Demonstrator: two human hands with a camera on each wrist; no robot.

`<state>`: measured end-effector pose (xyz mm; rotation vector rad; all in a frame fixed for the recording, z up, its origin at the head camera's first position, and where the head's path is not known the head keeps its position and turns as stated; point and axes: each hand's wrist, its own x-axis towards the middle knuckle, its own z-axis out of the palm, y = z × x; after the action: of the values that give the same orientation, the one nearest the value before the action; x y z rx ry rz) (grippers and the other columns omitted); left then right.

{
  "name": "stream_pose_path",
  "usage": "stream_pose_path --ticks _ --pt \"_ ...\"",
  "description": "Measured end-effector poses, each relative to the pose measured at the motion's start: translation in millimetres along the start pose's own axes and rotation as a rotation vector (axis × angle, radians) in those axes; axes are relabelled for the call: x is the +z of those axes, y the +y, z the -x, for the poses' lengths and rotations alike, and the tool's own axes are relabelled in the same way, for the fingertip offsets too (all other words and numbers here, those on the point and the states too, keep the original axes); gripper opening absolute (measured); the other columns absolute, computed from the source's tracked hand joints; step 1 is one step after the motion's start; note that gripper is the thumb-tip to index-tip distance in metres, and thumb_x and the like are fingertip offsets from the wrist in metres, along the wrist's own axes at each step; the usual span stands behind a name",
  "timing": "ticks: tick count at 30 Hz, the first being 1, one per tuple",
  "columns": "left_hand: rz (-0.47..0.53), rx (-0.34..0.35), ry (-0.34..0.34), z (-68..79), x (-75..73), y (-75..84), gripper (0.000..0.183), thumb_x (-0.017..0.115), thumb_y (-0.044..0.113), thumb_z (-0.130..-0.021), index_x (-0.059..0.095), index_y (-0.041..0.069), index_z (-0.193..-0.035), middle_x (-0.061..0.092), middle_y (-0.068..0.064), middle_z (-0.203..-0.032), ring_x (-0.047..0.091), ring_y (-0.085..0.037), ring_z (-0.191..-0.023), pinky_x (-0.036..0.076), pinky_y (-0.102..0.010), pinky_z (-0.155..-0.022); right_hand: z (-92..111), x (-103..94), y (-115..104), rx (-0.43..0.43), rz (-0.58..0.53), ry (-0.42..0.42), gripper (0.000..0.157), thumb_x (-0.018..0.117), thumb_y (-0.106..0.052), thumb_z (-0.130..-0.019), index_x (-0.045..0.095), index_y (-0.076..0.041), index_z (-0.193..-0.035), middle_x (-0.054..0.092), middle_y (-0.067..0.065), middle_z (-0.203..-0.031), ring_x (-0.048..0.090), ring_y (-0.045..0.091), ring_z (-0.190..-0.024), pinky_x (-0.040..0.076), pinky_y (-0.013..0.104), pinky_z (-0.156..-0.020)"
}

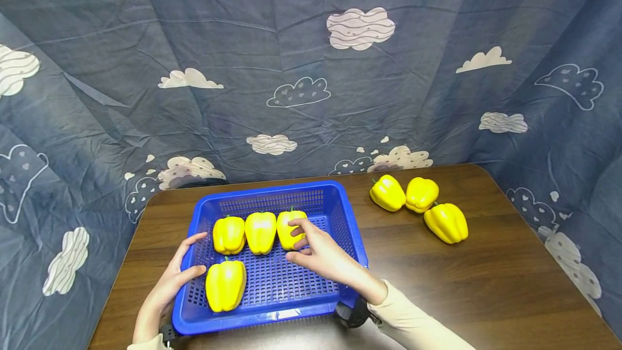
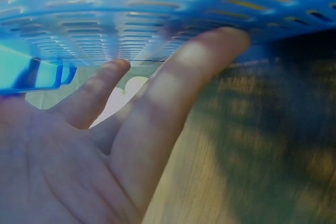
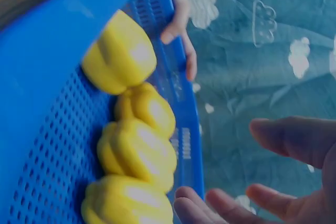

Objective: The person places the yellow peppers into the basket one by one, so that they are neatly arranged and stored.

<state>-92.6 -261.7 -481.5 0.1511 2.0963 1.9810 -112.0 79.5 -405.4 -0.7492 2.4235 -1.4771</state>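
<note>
A blue plastic basket with perforated walls holds several yellow bell peppers. Three stand in a row toward the back, including the middle pepper and the right one; another pepper lies at the front left. My left hand holds the basket's left side, its thumb at the rim; in the left wrist view its fingers lie along the outer wall. Over the basket, my right hand overlaps the right pepper's edge. Its fingers are spread with nothing between them in the right wrist view.
On the brown wooden table, right of the basket, lie three more yellow peppers: one at the back left, one beside it and one nearer the front. A dark blue cloud-patterned curtain hangs behind the table.
</note>
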Motion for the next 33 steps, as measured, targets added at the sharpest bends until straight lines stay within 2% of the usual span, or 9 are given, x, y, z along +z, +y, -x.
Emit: stream_pose_path --ticks 5,8,13,16,18,24,29,33 --pt "-0.013 0.004 0.002 0.0 -0.5 -0.4 0.062 0.050 0.003 -0.091 0.023 0.013 -0.146 0.017 -0.026 -0.147 0.040 -0.034 -0.121 0.049 -0.045 -0.084 6 -15.9 9 -0.026 -0.036 -0.022 0.052 0.067 -0.009 -0.087 0.042 0.003 -0.131 0.056 0.022 -0.119 0.061 0.033 -0.100 0.050 0.044 -0.086" --pt "-0.017 0.003 0.003 0.0 -0.7 -0.5 0.062 0.050 0.003 -0.091 0.023 0.012 -0.146 0.017 -0.026 -0.147 0.042 -0.030 -0.120 0.048 -0.044 -0.085 9 -25.4 16 -0.037 -0.066 -0.045 0.052 0.068 -0.010 -0.087 0.043 0.001 -0.131 0.055 0.022 -0.122 0.060 0.031 -0.104 0.048 0.044 -0.089" --pt "-0.018 0.000 0.008 0.1 0.0 -0.4 0.062 0.050 0.004 -0.091 0.023 0.012 -0.146 0.016 -0.026 -0.147 0.036 -0.043 -0.122 0.048 -0.053 -0.084 18 -40.8 28 -0.058 -0.108 -0.085 0.051 0.070 -0.010 -0.086 0.045 -0.005 -0.132 0.053 0.016 -0.127 0.058 0.027 -0.110 0.047 0.038 -0.092" --pt "-0.015 -0.001 0.007 0.2 0.1 -0.3 0.062 0.050 0.005 -0.091 0.023 0.013 -0.146 0.015 -0.027 -0.147 0.035 -0.047 -0.122 0.049 -0.055 -0.083 24 -49.4 34 -0.069 -0.146 -0.087 0.051 0.069 -0.010 -0.087 0.046 -0.005 -0.132 0.051 0.015 -0.131 0.056 0.029 -0.113 0.046 0.040 -0.093" --pt "-0.012 0.001 0.003 0.0 -0.1 -0.4 0.062 0.050 0.004 -0.091 0.023 0.013 -0.146 0.016 -0.027 -0.147 0.037 -0.044 -0.121 0.049 -0.053 -0.082 28 -55.0 38 -0.076 -0.170 -0.072 0.051 0.069 -0.008 -0.087 0.045 -0.002 -0.132 0.050 0.016 -0.133 0.055 0.031 -0.115 0.045 0.043 -0.094" --pt "0.020 0.005 -0.009 -0.2 -1.5 -1.6 0.063 0.050 0.001 -0.090 0.022 0.013 -0.146 0.018 -0.028 -0.145 0.049 -0.022 -0.113 0.051 -0.044 -0.081 40 -72.7 51 -0.084 -0.208 0.010 0.052 0.067 -0.001 -0.086 0.044 0.003 -0.132 0.049 0.021 -0.132 0.053 0.040 -0.115 0.043 0.050 -0.093" --pt "0.044 0.007 -0.019 -0.2 -1.4 -2.3 0.063 0.049 0.000 -0.090 0.022 0.013 -0.146 0.017 -0.028 -0.146 0.050 -0.013 -0.112 0.050 -0.039 -0.082 53 -87.4 64 -0.135 -0.234 0.085 0.051 0.065 0.006 -0.085 0.043 0.007 -0.132 0.048 0.028 -0.129 0.051 0.046 -0.113 0.046 0.045 -0.092" --pt "0.048 0.013 -0.023 0.8 -1.7 -1.9 0.063 0.050 0.000 -0.091 0.022 0.012 -0.146 0.016 -0.027 -0.146 0.050 -0.011 -0.113 0.049 -0.036 -0.084 63 -98.0 75 -0.181 -0.246 0.135 0.050 0.062 0.011 -0.085 0.043 0.009 -0.131 0.048 0.029 -0.127 0.055 0.036 -0.113 0.048 0.037 -0.090"
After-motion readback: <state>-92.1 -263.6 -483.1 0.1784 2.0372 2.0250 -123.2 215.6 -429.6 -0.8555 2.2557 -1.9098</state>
